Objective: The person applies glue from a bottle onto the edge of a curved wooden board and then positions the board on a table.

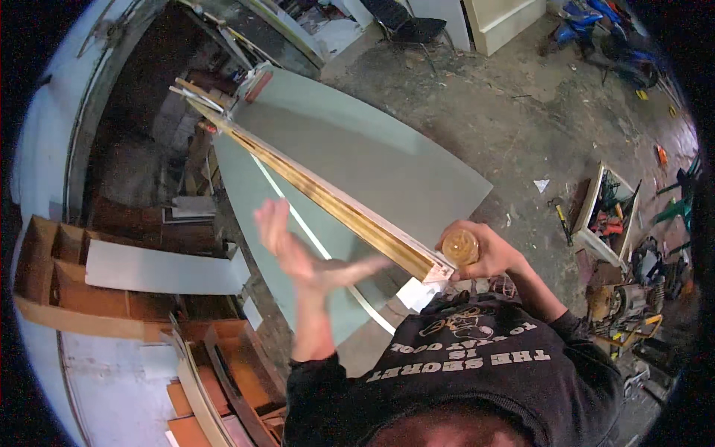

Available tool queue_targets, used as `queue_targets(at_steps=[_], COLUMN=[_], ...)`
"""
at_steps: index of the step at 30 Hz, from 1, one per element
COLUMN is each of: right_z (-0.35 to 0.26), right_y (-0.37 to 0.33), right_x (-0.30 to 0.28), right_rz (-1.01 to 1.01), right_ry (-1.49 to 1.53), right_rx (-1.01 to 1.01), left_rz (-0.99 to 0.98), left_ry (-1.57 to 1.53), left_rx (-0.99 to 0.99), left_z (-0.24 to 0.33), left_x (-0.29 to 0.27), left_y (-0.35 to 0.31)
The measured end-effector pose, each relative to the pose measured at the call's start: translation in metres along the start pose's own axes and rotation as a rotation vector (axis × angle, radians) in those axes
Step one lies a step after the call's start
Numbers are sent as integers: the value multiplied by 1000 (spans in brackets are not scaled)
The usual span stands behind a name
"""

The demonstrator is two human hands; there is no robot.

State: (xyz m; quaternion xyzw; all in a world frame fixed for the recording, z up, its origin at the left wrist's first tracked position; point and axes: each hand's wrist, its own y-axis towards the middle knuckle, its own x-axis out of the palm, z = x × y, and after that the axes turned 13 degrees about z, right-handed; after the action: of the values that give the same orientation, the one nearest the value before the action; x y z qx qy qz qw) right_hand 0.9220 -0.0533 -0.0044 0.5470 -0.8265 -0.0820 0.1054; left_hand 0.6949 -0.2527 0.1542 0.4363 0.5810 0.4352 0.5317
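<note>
My right hand (488, 253) is wrapped round a clear bottle (461, 246) with yellowish-brown contents, seen end-on. It is beside the near end of a bundle of long wooden strips (320, 195), which slants from far left toward my body. Whether the fingers also touch the strips, I cannot tell. My left hand (298, 249), slightly blurred, hovers to the left of the strips with its fingers apart and thumb stretched toward them. Nothing is in it. Under the strips spreads a large grey-green sheet (335, 141), with a thin white strip (298, 216) lying along it.
At left stand brown wooden shelf units (52, 298) with a white panel (156, 268) on them. A white crate (596, 216) of tools and an engine-like machine part (618, 305) sit on the floor at right. A black chair (410, 26) stands far back.
</note>
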Motion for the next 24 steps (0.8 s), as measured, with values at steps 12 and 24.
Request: queue_targets(at_steps=[12,24], right_z=[5,47], right_y=[-10,-41], right_x=[9,21], right_rz=[75,426], right_ry=[-99,-258], right_rx=[-92,-419], left_rz=[-1184,-1290], left_ry=[-279,-339], left_rx=[258,338], left_z=[-24,-19], left_x=[40,57], left_y=[151,155])
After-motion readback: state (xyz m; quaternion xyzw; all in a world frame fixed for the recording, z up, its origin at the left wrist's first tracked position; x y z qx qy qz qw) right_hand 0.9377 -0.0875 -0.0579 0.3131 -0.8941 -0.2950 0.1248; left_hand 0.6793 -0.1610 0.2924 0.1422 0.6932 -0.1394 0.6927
